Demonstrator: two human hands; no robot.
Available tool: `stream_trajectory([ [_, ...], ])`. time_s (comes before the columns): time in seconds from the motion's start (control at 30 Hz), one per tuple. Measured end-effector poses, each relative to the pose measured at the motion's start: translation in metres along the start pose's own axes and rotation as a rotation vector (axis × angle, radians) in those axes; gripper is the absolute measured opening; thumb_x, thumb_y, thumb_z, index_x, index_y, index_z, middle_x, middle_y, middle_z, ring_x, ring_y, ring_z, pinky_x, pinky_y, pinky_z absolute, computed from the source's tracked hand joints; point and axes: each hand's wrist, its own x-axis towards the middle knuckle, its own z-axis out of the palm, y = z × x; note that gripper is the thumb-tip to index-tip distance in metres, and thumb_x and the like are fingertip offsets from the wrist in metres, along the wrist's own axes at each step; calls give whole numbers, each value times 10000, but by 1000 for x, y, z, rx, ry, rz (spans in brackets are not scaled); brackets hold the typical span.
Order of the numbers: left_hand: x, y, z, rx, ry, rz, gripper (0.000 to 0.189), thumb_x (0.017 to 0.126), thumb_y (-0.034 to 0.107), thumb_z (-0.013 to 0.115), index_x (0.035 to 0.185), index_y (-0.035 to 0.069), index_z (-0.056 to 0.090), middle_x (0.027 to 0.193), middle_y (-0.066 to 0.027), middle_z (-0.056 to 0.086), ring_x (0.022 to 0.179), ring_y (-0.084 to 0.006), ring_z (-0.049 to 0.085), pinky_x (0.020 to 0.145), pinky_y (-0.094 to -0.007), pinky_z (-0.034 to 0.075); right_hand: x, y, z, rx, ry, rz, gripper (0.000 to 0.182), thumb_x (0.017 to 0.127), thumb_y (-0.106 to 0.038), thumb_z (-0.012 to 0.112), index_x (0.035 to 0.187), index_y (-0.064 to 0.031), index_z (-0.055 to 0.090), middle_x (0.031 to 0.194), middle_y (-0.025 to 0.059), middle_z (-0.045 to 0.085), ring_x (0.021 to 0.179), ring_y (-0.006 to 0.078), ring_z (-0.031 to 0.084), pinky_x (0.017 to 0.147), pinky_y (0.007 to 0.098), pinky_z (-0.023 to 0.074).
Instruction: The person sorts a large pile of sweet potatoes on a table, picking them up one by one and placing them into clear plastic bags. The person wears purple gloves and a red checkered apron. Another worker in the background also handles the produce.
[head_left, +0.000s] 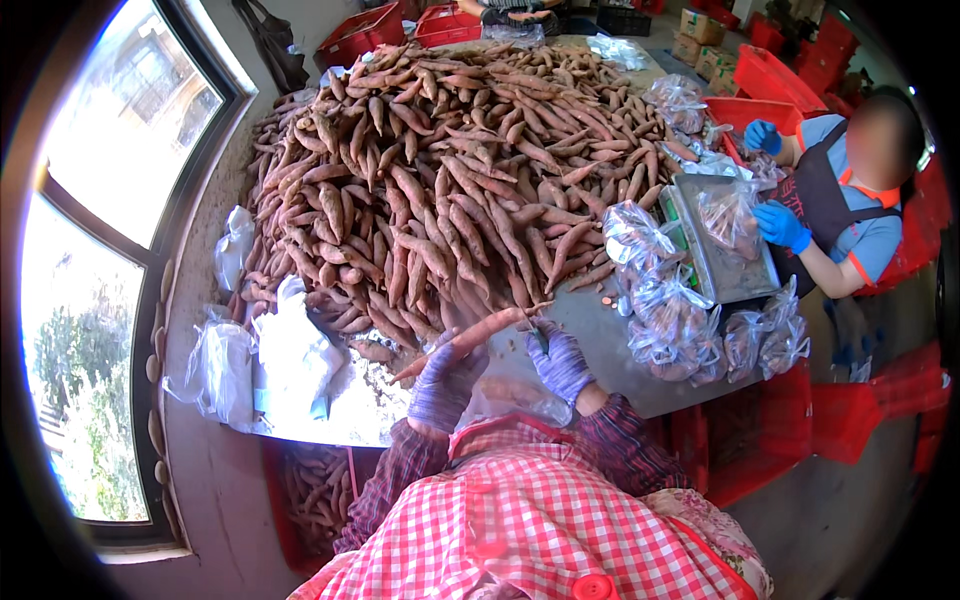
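My left hand (448, 382), in a purple knitted glove, grips a long sweet potato (480, 332) by its lower left part. In my gloved right hand (556, 360) is a small cutting tool (534, 327), its blade against the right end of that sweet potato. Whether it is a knife or a pair of scissors cannot be told. Below and between my hands, a clear plastic bag (517, 397) with sweet potatoes in it lies at the table edge. A large heap of sweet potatoes (450, 202) rises just beyond my hands.
White plastic bags (296, 352) lie at the left. Filled clear bags (664, 322) sit at the right, beside a metal tray (731, 247) where a co-worker in blue gloves (782, 225) handles a bag. Red crates (765, 435) stand below the table (652, 390); another person's hands show at the far end.
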Motion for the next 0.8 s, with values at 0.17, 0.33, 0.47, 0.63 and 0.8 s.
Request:
stream_trajectory([
  [0.17,-3,19,-1,-139,192,-111,285,823,335,612,933,75,572,811,-40,619,693,-169,593,628,-297,496,8,141,28,-290,-295,496,217,886,-244,534,979,-56,589,672,57,574,568,135,531,532,292,443],
  [0.33,15,12,-31,343,207,-129,311,775,292,681,939,45,584,807,-33,588,712,-153,564,643,-260,469,-2,67,10,106,-231,314,162,883,-167,536,967,-50,608,721,54,599,580,101,532,542,259,444],
  [0.47,22,13,-11,979,18,-120,309,778,294,667,829,-3,596,695,-54,595,609,-135,555,564,-257,448,16,-24,-14,65,-276,-73,216,832,-123,566,1027,-35,595,921,171,624,854,295,613,736,351,481],
  [0.63,27,3,-3,1275,-76,-196,290,753,230,699,883,-10,601,707,-44,599,633,-124,572,581,-256,476,30,-36,-13,-136,-311,-276,234,777,-89,595,1004,-33,586,920,186,610,863,363,580,758,398,472],
  [0.8,15,7,2,1152,-139,-124,273,769,233,682,888,3,595,709,-38,594,623,-122,565,593,-256,476,43,4,-15,-393,-439,98,229,811,-152,582,1017,-54,604,909,192,619,837,354,598,730,381,480],
])
